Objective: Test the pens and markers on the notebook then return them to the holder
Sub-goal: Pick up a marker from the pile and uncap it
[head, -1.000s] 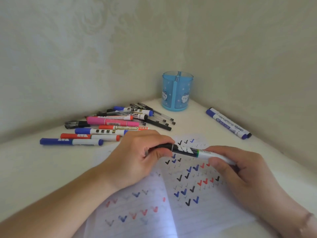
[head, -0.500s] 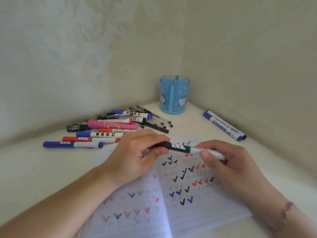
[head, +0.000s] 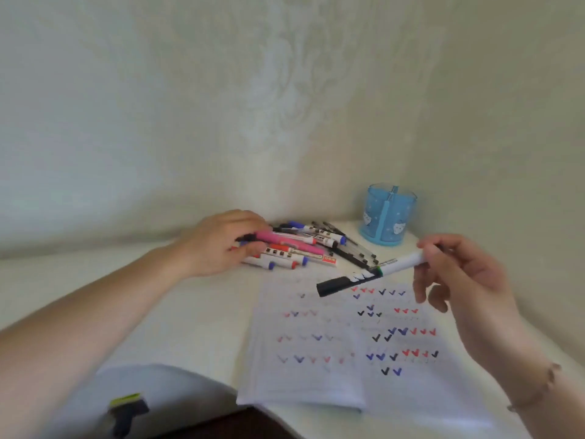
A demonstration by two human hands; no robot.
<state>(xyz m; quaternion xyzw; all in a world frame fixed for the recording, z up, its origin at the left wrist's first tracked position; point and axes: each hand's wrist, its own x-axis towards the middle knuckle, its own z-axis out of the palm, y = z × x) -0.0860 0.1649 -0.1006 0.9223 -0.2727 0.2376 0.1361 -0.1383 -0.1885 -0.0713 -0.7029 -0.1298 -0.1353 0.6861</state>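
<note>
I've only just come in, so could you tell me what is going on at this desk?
A person is testing markers on an open notebook covered in tick marks. The right hand holds a capped black-and-white marker above the page, while the left hand reaches into the marker pile at a pink marker. The blue holder looks empty.
</note>
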